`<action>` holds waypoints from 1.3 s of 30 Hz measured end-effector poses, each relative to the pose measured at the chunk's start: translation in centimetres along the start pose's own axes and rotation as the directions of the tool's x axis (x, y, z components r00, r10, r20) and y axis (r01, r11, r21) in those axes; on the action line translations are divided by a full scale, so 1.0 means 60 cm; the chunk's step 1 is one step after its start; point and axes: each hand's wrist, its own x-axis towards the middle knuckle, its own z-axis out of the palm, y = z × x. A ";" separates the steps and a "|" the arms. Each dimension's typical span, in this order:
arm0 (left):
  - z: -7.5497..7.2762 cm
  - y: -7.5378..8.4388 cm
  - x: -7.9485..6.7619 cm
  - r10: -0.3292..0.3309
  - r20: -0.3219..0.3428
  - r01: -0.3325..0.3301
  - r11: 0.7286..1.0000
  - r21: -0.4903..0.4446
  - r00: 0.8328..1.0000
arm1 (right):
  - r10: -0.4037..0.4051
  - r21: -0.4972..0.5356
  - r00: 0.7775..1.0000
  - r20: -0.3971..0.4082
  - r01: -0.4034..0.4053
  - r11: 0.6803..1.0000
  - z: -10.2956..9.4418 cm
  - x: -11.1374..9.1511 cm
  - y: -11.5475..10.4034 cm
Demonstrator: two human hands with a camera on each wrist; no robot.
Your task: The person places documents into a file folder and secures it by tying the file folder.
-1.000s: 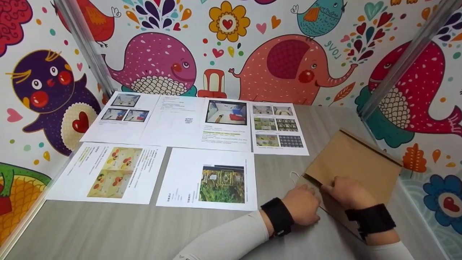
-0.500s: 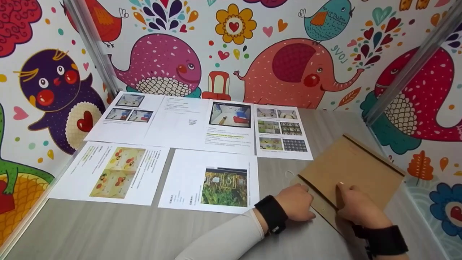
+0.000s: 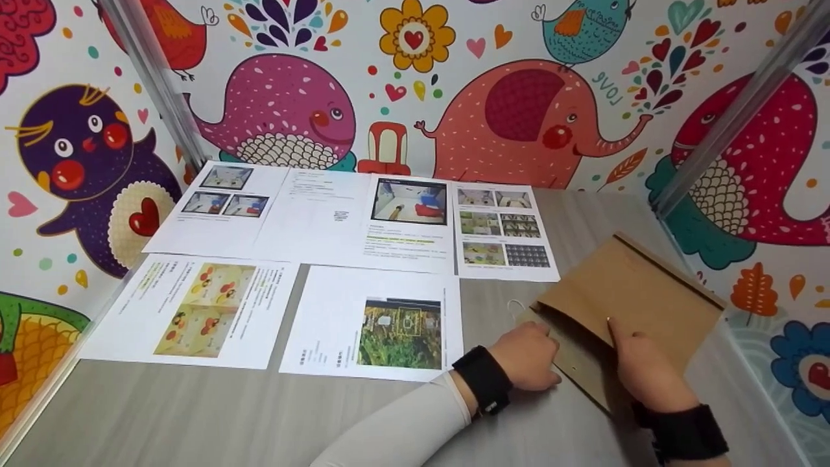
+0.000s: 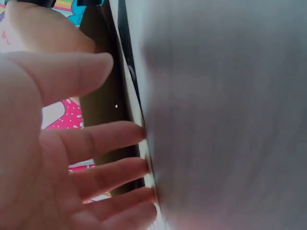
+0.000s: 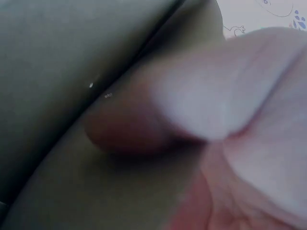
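A brown kraft-paper document envelope (image 3: pixel 661 285) lies slanted at the right of the table. Its near-left mouth gapes, with the flap (image 3: pixel 579 364) stretched out flat below it. My right hand (image 3: pixel 652 370) pinches the upper layer at the mouth, thumb on top and the other fingers hidden under the paper. In the right wrist view the thumb (image 5: pixel 129 120) lies across the paper by the dark gap. My left hand (image 3: pixel 526 357) rests at the flap's outer edge; the left wrist view shows its fingers (image 4: pixel 103 139) fairly straight, tips along that edge, thumb held apart.
A white string loop (image 3: pixel 515 308) shows beyond my left hand. Several printed sheets cover the back and left, the nearest being a photo sheet (image 3: pixel 324 324) beside the left forearm. Cartoon-patterned walls (image 3: pixel 395 97) with metal corner posts close in the grey table (image 3: pixel 227 415).
The envelope's upper layer has risen at the mouth, so the gap is wider than half a second ago. The right hand has shifted toward the near right; the left hand has drawn slightly left.
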 end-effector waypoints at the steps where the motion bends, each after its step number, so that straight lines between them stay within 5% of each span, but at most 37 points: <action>1: 0.001 0.000 0.000 -0.004 0.001 0.004 1.000 -0.007 1.000 | -0.001 -0.001 0.999 -0.043 0.001 1.000 0.001 -0.003 -0.001; 7: 0.006 0.000 -0.001 -0.015 0.009 0.015 1.000 0.000 1.000 | 0.043 0.017 0.948 -0.314 -0.040 0.999 0.003 -0.015 -0.008; 11: 0.004 0.001 -0.003 -0.023 0.013 0.022 0.999 0.024 1.000 | 0.106 0.068 0.908 -0.406 -0.086 0.994 -0.002 -0.022 -0.018; 14: 0.000 0.003 -0.004 -0.040 0.014 0.039 0.998 0.046 0.999 | 0.073 0.052 0.897 -0.436 -0.056 0.997 -0.004 -0.025 -0.028; 22: 0.000 0.010 -0.003 0.016 0.045 -0.022 0.991 0.133 0.999 | 0.006 0.023 0.942 -0.337 0.002 1.000 -0.003 -0.024 -0.055; 31: 0.012 0.012 -0.002 0.032 0.083 -0.035 0.999 0.028 0.996 | 0.069 0.002 0.977 -0.202 -0.070 0.998 0.001 -0.022 -0.055; 35: 0.012 0.014 -0.001 0.039 0.100 -0.041 0.999 0.020 0.994 | 0.151 0.034 0.978 -0.148 -0.147 0.989 0.006 -0.019 -0.056; 39: 0.009 0.014 -0.001 0.040 0.092 -0.045 0.998 0.051 0.995 | 0.205 0.088 0.951 -0.233 -0.189 0.978 0.010 -0.018 -0.068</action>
